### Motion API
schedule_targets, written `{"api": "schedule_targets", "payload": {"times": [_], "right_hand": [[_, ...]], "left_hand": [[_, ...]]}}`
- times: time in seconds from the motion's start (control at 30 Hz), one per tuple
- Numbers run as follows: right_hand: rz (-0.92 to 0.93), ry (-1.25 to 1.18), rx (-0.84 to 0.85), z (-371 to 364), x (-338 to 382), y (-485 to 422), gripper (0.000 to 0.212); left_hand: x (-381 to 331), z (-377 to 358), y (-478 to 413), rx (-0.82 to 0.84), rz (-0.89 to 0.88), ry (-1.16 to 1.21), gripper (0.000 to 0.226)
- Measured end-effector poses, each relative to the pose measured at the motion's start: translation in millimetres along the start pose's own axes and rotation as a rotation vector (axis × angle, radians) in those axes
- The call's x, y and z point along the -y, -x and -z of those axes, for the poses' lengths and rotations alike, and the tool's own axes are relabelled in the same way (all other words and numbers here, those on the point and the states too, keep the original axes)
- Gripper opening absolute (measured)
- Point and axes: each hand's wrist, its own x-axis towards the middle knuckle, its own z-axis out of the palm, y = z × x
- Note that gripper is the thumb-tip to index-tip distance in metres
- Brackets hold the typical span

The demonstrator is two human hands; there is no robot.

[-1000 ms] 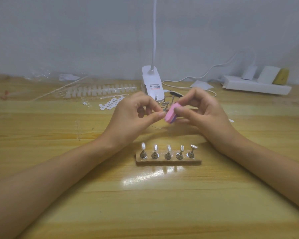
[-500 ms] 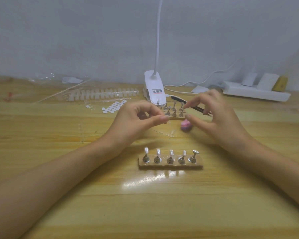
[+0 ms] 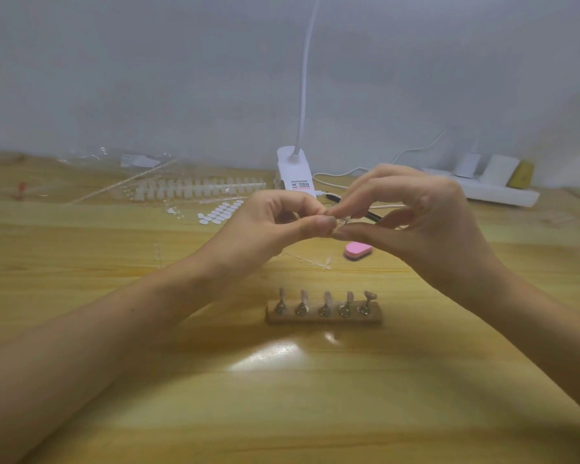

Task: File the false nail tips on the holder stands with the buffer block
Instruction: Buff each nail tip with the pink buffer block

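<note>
Pink buffer block (image 3: 358, 251) is lying on table (image 3: 315, 403); left hand (image 3: 275, 226) and right hand (image 3: 426, 222) are pinching small piece (image 3: 343, 223), possibly a nail tip.

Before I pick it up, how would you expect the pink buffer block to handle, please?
The buffer block lies flat on the table, so it probably won't roll. Small and foam-like, it is likely light and slightly squashy.

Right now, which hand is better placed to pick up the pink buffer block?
Probably the right hand: the buffer block lies on the table just below its thumb, while the left hand is farther away.
</note>
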Motion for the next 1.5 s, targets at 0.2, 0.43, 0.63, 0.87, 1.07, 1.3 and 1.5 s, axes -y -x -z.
{"api": "schedule_targets", "payload": {"times": [0.2,0.43,0.63,0.87,1.07,1.3,1.5], "right_hand": [[-0.099,-0.043,-0.039,5.7,4.7,15.0,0.019],[-0.256,-0.035,-0.051,1.4,-1.4,48.3,0.019],[-0.29,-0.023,-0.006,-11.0,-5.3,56.8,0.018],[-0.234,0.093,0.001,-14.9,-3.0,57.6,0.02],[-0.255,0.109,-0.002,-15.5,-0.9,57.8,0.017],[-0.288,0.044,-0.008,-16.0,1.5,58.6,0.011],[-0.32,0.032,-0.01,-16.4,0.2,59.3,0.011]], "left_hand": [[-7.0,-10.5,4.9,0.016,0.033,-0.072,0.02],[-13.1,-23.3,15.3,0.147,0.009,-0.645,0.067],[-5.5,-36.7,27.2,0.108,-0.006,-0.771,0.047],[0.6,-43.0,30.0,0.002,-0.045,-0.784,0.046],[3.4,-43.0,29.9,-0.027,-0.052,-0.776,0.045],[6.1,-41.4,29.4,-0.034,-0.027,-0.76,0.045],[6.6,-41.7,29.6,-0.03,-0.015,-0.749,0.047]]}}
